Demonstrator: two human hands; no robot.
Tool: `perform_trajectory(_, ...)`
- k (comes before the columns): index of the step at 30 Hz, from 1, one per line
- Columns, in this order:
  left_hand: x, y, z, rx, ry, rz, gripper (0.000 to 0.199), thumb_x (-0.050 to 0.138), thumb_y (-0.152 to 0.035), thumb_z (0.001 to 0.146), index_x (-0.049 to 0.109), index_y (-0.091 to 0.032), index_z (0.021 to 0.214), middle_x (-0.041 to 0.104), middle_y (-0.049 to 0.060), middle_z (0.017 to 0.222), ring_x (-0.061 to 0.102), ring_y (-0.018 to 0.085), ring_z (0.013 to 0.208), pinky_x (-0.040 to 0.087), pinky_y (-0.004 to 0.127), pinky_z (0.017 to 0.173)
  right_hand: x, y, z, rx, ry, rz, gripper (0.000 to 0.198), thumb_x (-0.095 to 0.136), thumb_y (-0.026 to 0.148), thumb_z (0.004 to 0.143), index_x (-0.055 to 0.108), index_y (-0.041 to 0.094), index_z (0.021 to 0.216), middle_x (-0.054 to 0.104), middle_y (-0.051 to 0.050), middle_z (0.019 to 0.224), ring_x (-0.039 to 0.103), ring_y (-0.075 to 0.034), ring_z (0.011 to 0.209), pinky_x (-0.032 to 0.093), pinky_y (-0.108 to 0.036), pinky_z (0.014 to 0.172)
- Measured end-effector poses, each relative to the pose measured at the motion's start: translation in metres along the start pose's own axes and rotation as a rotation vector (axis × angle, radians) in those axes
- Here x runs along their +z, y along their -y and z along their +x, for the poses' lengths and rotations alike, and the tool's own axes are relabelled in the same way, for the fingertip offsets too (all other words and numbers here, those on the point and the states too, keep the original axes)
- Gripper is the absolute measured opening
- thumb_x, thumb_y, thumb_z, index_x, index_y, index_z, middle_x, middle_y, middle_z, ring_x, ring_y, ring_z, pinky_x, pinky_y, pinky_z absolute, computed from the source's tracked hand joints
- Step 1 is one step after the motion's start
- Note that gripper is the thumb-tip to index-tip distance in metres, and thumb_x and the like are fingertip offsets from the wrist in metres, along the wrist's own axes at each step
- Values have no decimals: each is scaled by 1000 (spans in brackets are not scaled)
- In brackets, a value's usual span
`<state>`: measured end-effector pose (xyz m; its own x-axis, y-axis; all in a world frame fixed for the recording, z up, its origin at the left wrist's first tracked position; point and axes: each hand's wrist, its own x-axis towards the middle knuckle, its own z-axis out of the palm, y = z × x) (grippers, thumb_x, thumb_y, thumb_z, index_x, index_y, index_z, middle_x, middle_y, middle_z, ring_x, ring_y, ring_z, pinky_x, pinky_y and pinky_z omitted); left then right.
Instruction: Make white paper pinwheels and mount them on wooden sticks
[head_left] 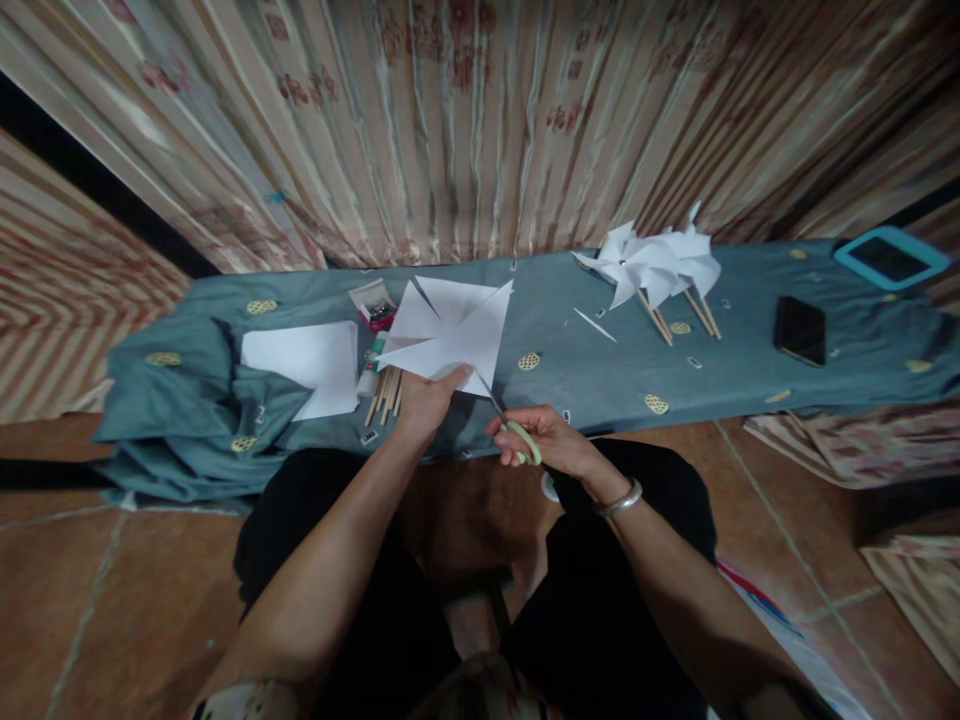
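Note:
A square sheet of white paper (457, 325), slit inward from several corners, is held near its front edge by my left hand (429, 400). The thumb lies on top and the other fingers are hidden beneath. My right hand (544, 438) is closed round the light green handles of a pair of scissors (525, 440). Their blades meet the sheet at its near right corner, beside my left thumb. How far the blades are apart is too small to tell. Close to the left hand lie several wooden sticks (385, 393) and a glue stick (373, 365).
White paper pinwheels (652, 265) on sticks lie at the back right, with a paper sliver (595, 324) nearby. A black phone (799, 331) and a blue-framed tablet (891, 257) are further right. At left are a paper stack (315, 360) and a small open box (374, 304) on the green cloth (592, 390).

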<state>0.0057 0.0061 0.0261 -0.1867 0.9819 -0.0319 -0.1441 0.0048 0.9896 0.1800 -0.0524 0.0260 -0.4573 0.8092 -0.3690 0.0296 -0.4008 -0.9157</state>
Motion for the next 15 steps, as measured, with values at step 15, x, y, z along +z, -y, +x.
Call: perform_trajectory(15,1,4,-3,-5,44,66,54,80,-28,53,66,-14,104,74,8,91,68,25,86,52,39,86,1,2,0,-52,-23,-45,46,74,58,71,70,15,87,65,2,61,56,-6,52,43,-17,50)
